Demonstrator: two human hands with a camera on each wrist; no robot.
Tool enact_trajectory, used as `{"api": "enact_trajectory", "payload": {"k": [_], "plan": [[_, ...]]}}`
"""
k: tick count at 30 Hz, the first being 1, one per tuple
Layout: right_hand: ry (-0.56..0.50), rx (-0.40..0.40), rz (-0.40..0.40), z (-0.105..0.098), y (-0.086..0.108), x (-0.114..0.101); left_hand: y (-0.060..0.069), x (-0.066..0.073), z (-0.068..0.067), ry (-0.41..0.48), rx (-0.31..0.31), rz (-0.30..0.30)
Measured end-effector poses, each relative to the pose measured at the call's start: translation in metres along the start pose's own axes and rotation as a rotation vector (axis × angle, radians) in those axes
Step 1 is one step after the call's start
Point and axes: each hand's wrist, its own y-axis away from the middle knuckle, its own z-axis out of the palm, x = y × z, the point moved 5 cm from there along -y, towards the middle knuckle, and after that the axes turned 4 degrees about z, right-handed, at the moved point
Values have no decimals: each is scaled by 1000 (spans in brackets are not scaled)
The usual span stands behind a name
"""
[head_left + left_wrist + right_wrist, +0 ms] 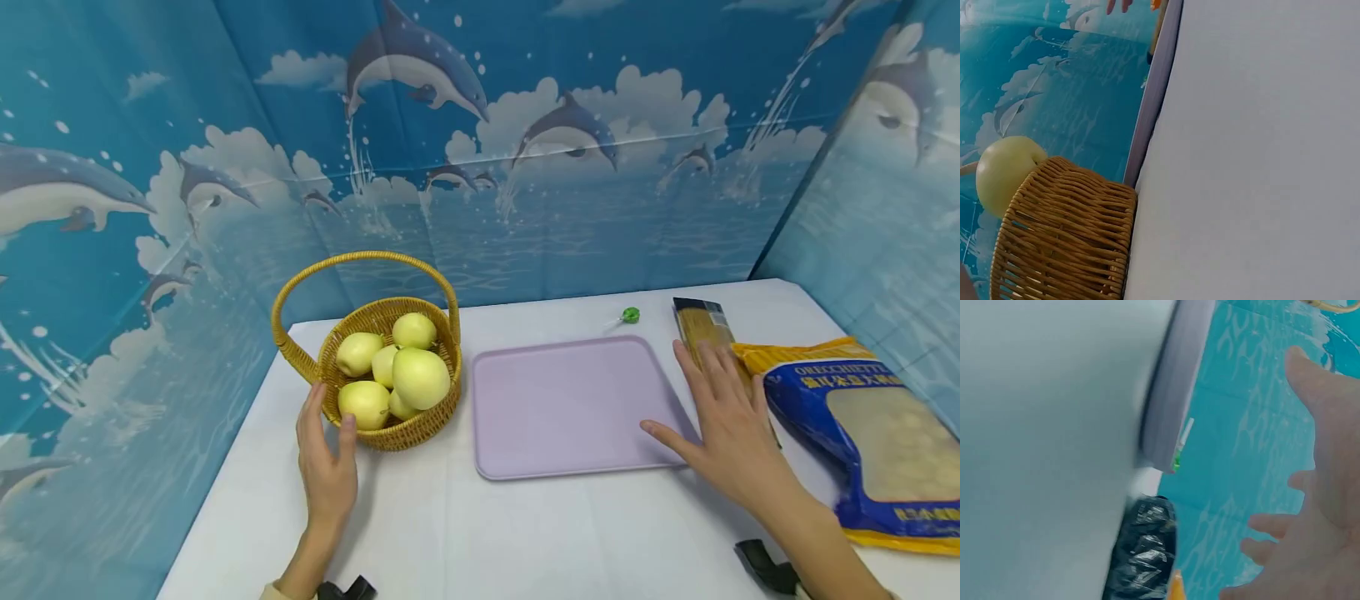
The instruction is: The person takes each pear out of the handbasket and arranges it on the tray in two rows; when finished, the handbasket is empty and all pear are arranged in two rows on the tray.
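A wicker basket [420,429] with a tall handle stands at the left of the table, holding several yellow-green fruits [422,379]. My left hand [327,475] is at its near left side, fingers extended and gripping nothing; whether it touches the rim I cannot tell. In the left wrist view the basket [1066,231] shows from its side, with one fruit [1007,172] above its rim. My right hand [731,437] is spread at the right edge of a lilac tray [577,408], over a flat pasta pack [701,325]. The right wrist view shows that hand [1316,500] with nothing in it.
A large blue and yellow orecchiette bag [892,433] lies at the right, against the flat pack. Behind the tray is a small green-headed item [630,315] with a pale stick. A dolphin-print curtain [525,233] hangs behind the white table [517,533].
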Motion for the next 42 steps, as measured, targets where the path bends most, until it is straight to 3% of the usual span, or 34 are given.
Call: {"api": "enact_trajectory", "payload": {"k": [7,13,17,25,29,36,42], "plan": [[4,-21,5,7,-2,-3,0,-22,-6,124,118,-158],[16,-55,6,10,-3,-10,-2,-39,-1,230,54,-319],[2,-96,27,15,-4,-17,-8,-47,0,318,11,-385],[-60,-125,36,18,-4,-26,-35,-56,12,550,13,-424],[-85,-137,32,18,-4,-28,-39,-60,19,650,25,-469],[-127,-183,8,25,-2,-38,-35,-64,26,659,-24,-456],[-196,-301,-55,33,-7,-72,-27,-66,31,661,-33,-475]]}}
